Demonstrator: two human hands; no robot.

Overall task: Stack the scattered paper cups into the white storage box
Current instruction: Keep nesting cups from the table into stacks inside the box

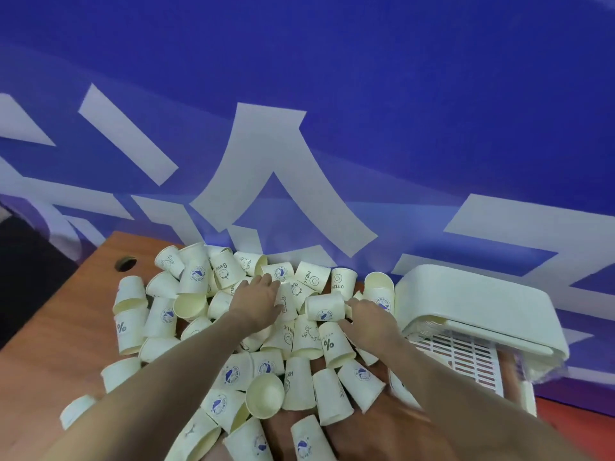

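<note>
We find a large heap of paper cups (229, 327) scattered over the wooden desk (50, 344), most lying on their sides, some nested in pairs, several printed with a blue emblem, "HELLO" or "%". The heap runs from the near edge to the far edge, where it meets a blue banner (366, 94) bearing large white characters.

The white storage box (479, 314) stands at the right of the desk, just beside the heap, its slatted floor visible; no cups can be made out inside it.

Our left hand (258, 302) reaches into the far middle of the heap, its fingers (268, 281) curled down among the cups; whether they hold one we cannot tell. Our right hand (369, 319) lies to its right, fingers bent, the thumb against a cup lying on its side (324, 306); a firm grasp cannot be confirmed.

A round cable hole (125, 263) sits at the far left of the desk.
</note>
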